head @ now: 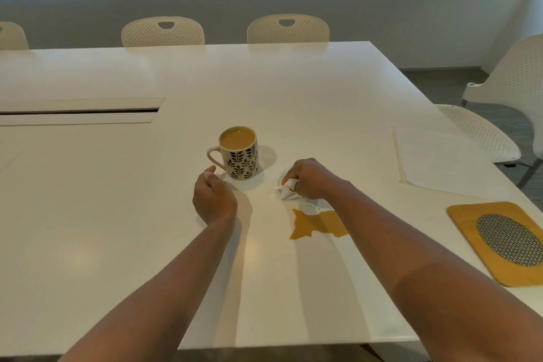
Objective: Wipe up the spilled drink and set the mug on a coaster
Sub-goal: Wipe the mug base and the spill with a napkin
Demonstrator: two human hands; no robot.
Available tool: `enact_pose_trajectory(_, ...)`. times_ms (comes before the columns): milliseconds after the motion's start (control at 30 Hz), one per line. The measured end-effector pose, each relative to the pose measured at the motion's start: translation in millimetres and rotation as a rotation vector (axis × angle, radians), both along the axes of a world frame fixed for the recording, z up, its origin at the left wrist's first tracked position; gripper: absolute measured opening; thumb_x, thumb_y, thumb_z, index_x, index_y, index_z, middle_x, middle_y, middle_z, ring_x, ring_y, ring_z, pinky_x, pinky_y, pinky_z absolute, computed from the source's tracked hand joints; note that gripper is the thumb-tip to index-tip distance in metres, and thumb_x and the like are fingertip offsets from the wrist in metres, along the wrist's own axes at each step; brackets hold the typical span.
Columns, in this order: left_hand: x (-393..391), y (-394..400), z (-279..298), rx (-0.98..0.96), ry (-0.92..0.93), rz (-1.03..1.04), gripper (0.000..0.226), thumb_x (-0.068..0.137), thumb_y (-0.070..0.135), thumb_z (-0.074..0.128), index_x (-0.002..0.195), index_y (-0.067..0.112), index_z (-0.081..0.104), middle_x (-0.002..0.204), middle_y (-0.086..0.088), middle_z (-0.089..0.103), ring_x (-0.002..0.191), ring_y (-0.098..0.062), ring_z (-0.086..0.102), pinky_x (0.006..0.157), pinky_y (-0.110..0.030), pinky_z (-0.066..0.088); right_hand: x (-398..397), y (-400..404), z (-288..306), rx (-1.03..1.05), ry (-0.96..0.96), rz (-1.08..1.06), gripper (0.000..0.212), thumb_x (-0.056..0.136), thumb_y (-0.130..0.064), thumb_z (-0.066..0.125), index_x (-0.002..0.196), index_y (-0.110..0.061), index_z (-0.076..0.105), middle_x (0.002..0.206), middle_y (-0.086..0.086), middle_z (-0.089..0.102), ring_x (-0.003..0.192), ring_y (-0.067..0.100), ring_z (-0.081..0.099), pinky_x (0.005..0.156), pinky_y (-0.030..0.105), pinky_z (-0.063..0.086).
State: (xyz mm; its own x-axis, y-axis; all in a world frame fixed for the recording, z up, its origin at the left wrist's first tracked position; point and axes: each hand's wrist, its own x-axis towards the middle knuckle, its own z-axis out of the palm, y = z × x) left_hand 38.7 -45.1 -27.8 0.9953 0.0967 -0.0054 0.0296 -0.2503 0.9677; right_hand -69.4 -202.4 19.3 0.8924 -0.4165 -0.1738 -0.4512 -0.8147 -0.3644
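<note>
Spill (317, 223) lies just beside right hand (308, 178) gripping tissue (286, 189)

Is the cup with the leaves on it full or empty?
Nearly full. The mug stands upright on the table, and light brown drink shows close to its rim.
</note>
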Motion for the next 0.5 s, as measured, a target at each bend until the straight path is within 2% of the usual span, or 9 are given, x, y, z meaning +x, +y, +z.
enact_pose_trajectory(133,-16.0,5.3,-3.7,0.105,-0.045,-0.050,0.040,0.102,0.021,0.035,0.129,0.015,0.064,0.131,-0.007,0.064,0.120,-0.024,0.058,0.094,-0.031,0.042,-5.4,3.8,-0.6,-0.004,0.007,-0.022,0.039,0.086,-0.007,0.052,0.117,-0.023,0.070,0.121,0.008,0.060,0.108,0.023,0.057,0.088,0.027,0.048)
enact_pose_trajectory(267,-33.0,11.6,-10.8,0.288,-0.146,-0.167,0.041,0.100,0.019,0.037,0.133,0.015,0.061,0.136,-0.006,0.060,0.131,-0.023,0.047,0.106,-0.038,0.039,-10.1,10.0,2.8,-0.041,0.041,-0.007,0.038,0.086,-0.009,0.059,0.119,-0.024,0.069,0.117,0.005,0.062,0.102,0.021,0.059,0.086,0.029,0.052)
enact_pose_trajectory(500,-46.2,17.2,-20.9,0.559,-0.271,-0.306,0.047,0.094,0.011,0.040,0.137,0.015,0.058,0.142,-0.003,0.057,0.134,-0.021,0.047,0.119,-0.040,0.025,-34.1,12.1,6.0,-0.063,0.074,0.184,0.039,0.085,-0.006,0.057,0.115,-0.027,0.070,0.115,0.004,0.061,0.104,0.020,0.054,0.087,0.030,0.051)
